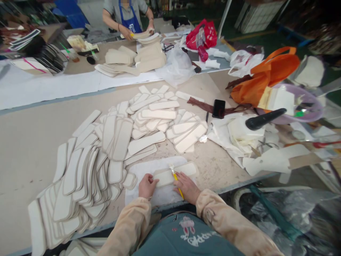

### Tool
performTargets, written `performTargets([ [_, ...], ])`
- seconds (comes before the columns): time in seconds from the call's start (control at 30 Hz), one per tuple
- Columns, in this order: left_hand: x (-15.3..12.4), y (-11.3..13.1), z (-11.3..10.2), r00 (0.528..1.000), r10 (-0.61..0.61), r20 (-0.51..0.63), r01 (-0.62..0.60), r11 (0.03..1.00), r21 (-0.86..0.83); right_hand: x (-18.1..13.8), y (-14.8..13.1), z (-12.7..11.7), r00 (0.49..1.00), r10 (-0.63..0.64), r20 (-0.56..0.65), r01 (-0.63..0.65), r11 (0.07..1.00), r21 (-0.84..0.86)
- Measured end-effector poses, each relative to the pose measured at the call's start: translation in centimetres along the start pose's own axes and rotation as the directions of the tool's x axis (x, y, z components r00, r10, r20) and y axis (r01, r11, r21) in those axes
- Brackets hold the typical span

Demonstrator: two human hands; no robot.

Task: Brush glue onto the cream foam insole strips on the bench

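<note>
Just in front of me, two overlapping pale rounded strips [165,177] lie on a white sheet [166,199] at the table's front edge. My left hand [147,185] pinches the left end of the nearer strip between thumb and fingers. In my right hand [186,186] is a brush with a yellow handle [174,176], its fingers closed round it. The brush's pale bristles point away from me, over the strips. My right fingers rest close to the strip surface; whether they press on it I cannot tell.
Large piles of similar strips [80,170] spread to the left and beyond the sheet. On the right are a phone [218,108], a white container with a black handle [245,129], an orange bag [266,78] and a purple basin [311,106]. A co-worker [130,19] handles pieces at the far table.
</note>
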State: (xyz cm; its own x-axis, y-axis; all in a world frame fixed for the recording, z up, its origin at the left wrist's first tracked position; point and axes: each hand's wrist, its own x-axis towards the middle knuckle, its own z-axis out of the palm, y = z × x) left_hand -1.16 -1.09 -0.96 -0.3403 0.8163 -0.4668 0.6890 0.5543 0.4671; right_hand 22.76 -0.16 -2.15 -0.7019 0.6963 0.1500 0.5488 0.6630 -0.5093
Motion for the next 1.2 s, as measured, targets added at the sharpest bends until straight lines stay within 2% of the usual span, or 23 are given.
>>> performTargets([
  [0.1, -0.1, 0.2, -0.1, 1.0, 0.0, 0.004, 0.0, 1.0, 0.025, -1.4, 2.0, -0.6, 0.998, 0.052, -0.028, -0.053, 0.998, -0.045],
  [0.27, -0.5, 0.6, -0.4, 1.0, -0.012, 0.01, 0.011, 0.997, 0.074, -4.5, 5.2, -3.0, 0.967, 0.21, -0.146, -0.222, 0.972, -0.073],
  [0.47, -0.5, 1.5, -1.0, 0.998, -0.048, 0.037, 0.042, 0.988, 0.146, -5.0, 5.0, -4.3, 0.908, 0.327, -0.263, -0.343, 0.939, -0.015],
  [0.6, -0.9, 2.1, -1.3, 0.995, -0.094, 0.037, 0.088, 0.986, 0.144, -5.4, 4.5, -4.3, 0.891, 0.308, -0.333, -0.312, 0.949, 0.041],
  [0.73, -1.1, 2.0, -1.0, 0.994, -0.105, -0.004, 0.105, 0.994, 0.043, -6.2, 5.3, -3.4, 0.892, 0.245, -0.381, -0.244, 0.968, 0.053],
  [0.87, -1.8, 2.8, -1.3, 0.999, -0.027, -0.044, 0.022, 0.992, -0.121, -5.6, 5.0, -3.9, 0.88, 0.236, -0.412, -0.19, 0.97, 0.15],
  [0.93, -2.8, 4.2, -2.4, 0.999, 0.029, -0.032, -0.037, 0.948, -0.317, -4.4, 3.8, -5.3, 0.892, 0.269, -0.364, -0.188, 0.952, 0.243],
  [1.03, -4.6, 7.5, -5.8, 0.991, 0.129, 0.026, -0.085, 0.781, -0.619, -1.5, 1.4, -8.3, 0.907, 0.305, -0.289, -0.182, 0.905, 0.385],
  [1.13, -6.2, 11.1, -10.1, 0.972, 0.234, -0.012, -0.161, 0.634, -0.756, 2.1, -1.1, -11.1, 0.923, 0.281, -0.261, -0.107, 0.842, 0.53],
  [1.2, -7.0, 13.4, -12.7, 0.968, 0.248, -0.041, -0.172, 0.535, -0.827, 4.2, -2.7, -12.5, 0.933, 0.268, -0.239, -0.05, 0.756, 0.653],
])
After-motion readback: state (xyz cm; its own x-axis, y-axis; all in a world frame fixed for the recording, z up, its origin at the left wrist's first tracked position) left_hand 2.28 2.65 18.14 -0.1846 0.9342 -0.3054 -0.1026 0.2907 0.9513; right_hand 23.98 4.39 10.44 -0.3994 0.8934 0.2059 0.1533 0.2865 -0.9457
